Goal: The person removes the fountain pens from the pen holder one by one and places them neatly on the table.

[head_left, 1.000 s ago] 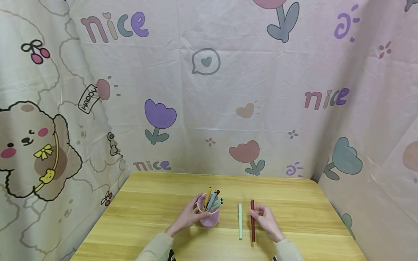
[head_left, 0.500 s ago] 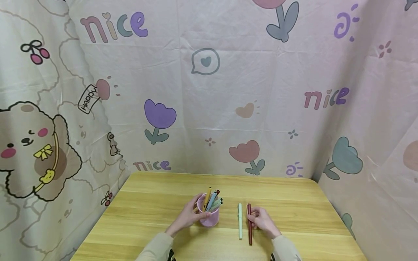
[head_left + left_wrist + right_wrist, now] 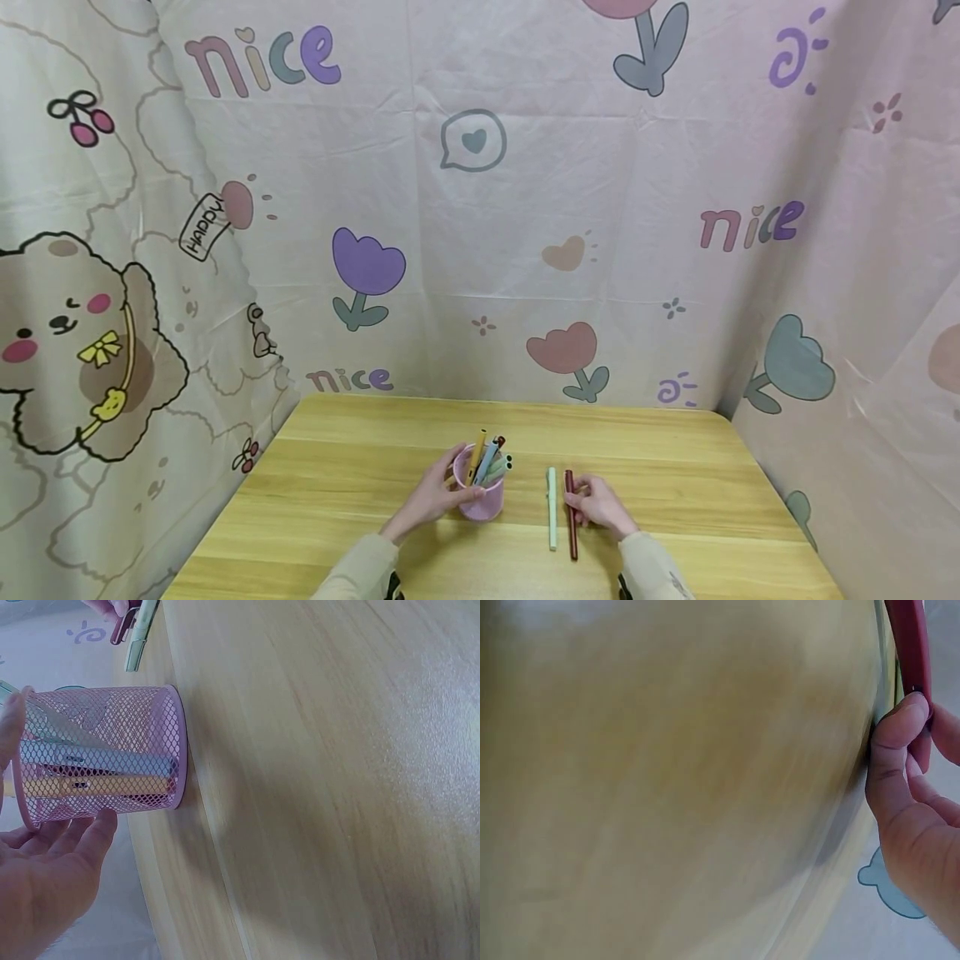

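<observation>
A pink mesh pen holder (image 3: 483,505) stands upright on the table, and my left hand (image 3: 433,493) holds it round its left side and front. In the left wrist view, thumb and fingers lie on either side of the mesh near the rim. Several pens stand inside, among them a yellow pen (image 3: 476,458), a light blue pen (image 3: 486,461) and pale green ones. To the right, my right hand (image 3: 600,505) pinches a dark red pen (image 3: 910,649) between thumb and fingers. Just left of it, a pale green pen (image 3: 552,510) lies on the table, nearly parallel.
The wooden table (image 3: 360,467) extends around both hands. Behind it hangs a printed cloth (image 3: 480,250) with flowers and lettering, and more cloth closes off the left and right sides.
My right hand has moved left with the dark red pen, bringing it closer to the pale green pen. The left hand and the pen holder have stayed in place.
</observation>
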`<state>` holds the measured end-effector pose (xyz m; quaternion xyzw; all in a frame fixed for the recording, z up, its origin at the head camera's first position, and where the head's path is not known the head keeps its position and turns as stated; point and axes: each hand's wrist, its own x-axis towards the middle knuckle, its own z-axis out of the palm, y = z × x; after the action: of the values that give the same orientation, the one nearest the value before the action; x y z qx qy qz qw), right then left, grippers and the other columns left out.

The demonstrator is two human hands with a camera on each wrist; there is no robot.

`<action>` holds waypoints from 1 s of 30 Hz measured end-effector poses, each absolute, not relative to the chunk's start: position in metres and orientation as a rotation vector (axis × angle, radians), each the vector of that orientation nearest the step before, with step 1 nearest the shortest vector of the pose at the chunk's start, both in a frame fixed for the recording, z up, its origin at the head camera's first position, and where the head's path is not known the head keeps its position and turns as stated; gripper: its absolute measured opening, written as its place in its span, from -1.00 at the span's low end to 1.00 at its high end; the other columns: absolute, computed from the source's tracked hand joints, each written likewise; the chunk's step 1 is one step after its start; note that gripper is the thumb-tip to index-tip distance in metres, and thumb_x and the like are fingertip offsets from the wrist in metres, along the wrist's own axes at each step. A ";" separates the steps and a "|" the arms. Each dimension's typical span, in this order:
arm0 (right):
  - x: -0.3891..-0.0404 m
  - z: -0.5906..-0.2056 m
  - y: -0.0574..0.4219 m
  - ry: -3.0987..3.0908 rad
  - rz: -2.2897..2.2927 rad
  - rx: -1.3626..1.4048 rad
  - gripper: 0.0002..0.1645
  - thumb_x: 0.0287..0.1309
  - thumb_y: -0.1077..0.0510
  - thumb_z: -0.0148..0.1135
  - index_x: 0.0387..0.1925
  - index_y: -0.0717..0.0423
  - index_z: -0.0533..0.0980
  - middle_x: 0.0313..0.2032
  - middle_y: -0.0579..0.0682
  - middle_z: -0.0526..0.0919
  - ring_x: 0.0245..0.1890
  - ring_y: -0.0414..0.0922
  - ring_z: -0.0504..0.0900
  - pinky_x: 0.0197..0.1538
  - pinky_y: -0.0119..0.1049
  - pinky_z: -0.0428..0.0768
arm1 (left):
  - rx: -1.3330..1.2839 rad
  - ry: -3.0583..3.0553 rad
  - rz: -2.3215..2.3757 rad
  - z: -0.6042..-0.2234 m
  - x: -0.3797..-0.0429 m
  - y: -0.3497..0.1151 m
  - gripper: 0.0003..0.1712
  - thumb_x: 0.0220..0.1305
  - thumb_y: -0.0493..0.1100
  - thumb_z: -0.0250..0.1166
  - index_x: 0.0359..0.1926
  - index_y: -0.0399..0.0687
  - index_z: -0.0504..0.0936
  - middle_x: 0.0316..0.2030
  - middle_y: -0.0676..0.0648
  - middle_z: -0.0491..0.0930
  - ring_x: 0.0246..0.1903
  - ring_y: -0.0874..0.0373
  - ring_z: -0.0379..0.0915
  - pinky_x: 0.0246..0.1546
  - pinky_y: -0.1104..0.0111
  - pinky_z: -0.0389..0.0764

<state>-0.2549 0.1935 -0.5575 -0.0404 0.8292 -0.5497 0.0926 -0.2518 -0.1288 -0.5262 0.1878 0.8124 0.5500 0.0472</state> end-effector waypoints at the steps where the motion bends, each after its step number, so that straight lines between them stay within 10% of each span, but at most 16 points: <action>1: -0.255 -0.557 0.193 2.466 -1.626 -0.109 -0.71 0.29 0.34 0.22 -0.07 0.49 0.42 -0.47 0.06 0.57 -0.62 -0.23 0.48 -0.60 -0.48 0.51 | 0.574 2.475 1.682 -0.526 -0.252 -0.129 0.06 0.18 -0.17 0.48 0.51 -0.43 0.05 0.44 -0.56 0.14 0.35 -0.56 0.21 0.32 -0.20 0.47; 30: -0.261 -0.556 0.182 2.572 -1.520 0.069 -0.77 0.25 0.32 0.29 -0.13 0.39 0.49 -0.55 0.08 0.59 -0.71 -0.21 0.49 -0.65 -0.40 0.55 | 0.586 2.497 1.652 -0.526 -0.251 -0.129 0.09 0.19 -0.11 0.48 0.51 -0.44 0.02 0.44 -0.56 0.12 0.36 -0.57 0.19 0.33 -0.23 0.43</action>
<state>-0.2606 0.1823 -0.5558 0.0232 0.8581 -0.5072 0.0765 -0.2513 -0.1285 -0.5262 0.1919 0.8177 0.5408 0.0454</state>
